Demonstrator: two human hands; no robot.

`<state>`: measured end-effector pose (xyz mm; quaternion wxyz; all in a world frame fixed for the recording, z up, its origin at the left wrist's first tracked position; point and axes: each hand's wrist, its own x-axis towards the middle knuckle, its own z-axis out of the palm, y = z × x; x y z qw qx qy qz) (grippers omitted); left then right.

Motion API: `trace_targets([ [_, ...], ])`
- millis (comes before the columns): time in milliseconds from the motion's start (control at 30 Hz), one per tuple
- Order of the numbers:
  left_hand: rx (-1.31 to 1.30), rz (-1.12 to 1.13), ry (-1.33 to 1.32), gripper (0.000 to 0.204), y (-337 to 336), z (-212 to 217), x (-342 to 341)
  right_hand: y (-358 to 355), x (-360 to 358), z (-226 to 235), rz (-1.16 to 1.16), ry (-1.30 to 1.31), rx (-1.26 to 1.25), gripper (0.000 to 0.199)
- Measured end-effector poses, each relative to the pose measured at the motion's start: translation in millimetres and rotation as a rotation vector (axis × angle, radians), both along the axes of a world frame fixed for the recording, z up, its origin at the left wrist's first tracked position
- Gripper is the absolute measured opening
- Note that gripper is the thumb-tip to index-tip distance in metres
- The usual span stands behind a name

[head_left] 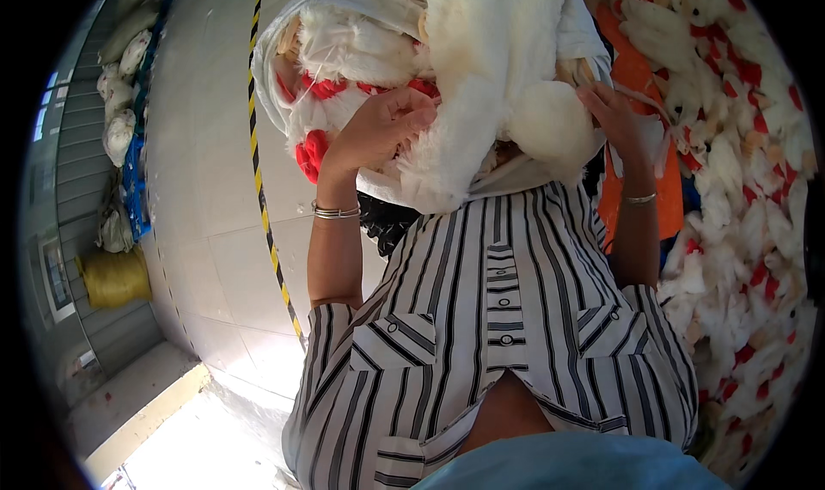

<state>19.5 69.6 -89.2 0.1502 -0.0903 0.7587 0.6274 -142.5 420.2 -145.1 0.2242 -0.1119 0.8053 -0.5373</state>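
Left hand (382, 125): fingers curled, gripping the white plush of the toy bundle (447, 77) at its lower left edge; thin metal bangles sit on the wrist.
Right hand (614, 116): fingers bent and pressed against the rounded white plush lobe (550, 125) at the bundle's lower right; whether it grips cannot be told.
Bundle position: held up at chest height, at 12 o'clock from both hands, which flank it at roughly 9 and 3 o'clock.
Long axis: the largest plush piece runs about 12 to 6 o'clock, hanging down between the hands.
Nearer hand: the left hand lies closer to the bundle's centre; the right hand holds the outer edge.
Materials: long-pile white fur, red fabric patches, tan parts; soft, irregular, compressible shapes wrapped in a thin white sheet.
Surroundings: a heap of similar white-and-red plush toys (739, 189) at 3 o'clock; grey tiled floor (206, 146) with a yellow-black striped line (258, 172) at 9 o'clock; a yellow twine spool (114, 277) beyond.
Clothing: striped black-and-white shirt (490, 335).
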Motion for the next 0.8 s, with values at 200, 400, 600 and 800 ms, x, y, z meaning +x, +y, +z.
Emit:
trace_targets([
  [200,-0.069,0.323,0.033,0.031,31.8,-27.0,-75.3,-70.7,-15.6,-17.0,0.057,0.132,0.072,0.046],
  [400,0.253,0.568,0.17,0.023,33.1,-46.3,-84.0,-51.4,5.3,3.1,-0.226,0.085,-0.095,0.052],
  [600,0.399,0.536,0.248,0.029,-28.1,-37.9,-50.3,49.7,-30.0,24.7,-0.032,0.08,0.152,0.054],
  [800,0.213,0.195,0.102,0.024,15.9,-47.6,-57.2,38.0,-56.5,-11.8,-0.053,0.043,0.469,0.063],
])
